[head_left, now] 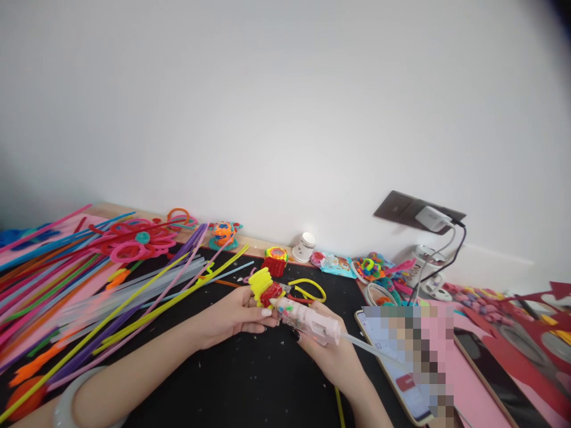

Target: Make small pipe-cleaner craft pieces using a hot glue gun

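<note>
My left hand (250,312) is closed on a small pipe-cleaner piece (262,286), bright yellow with a red part on its right side. My right hand (328,351) is wrapped round a pale pink hot glue gun (307,320), with a clear glue stick (372,346) trailing from its back end. The gun's nozzle points at the red part and is close to it; whether they touch I cannot tell. Just behind, a red piece with a yellow and orange ring (275,261) stands on the black mat (223,380). A yellow pipe-cleaner loop (312,288) lies beside the gun.
Many coloured pipe cleaners (107,285) spread over the left side, with a pink flower shape (134,239). A paper cup (304,247) and a blue packet (338,265) stand along the wall. On the right lie a phone (388,362), a dark phone-like slab (491,374) and a mug (426,273) under charger cables.
</note>
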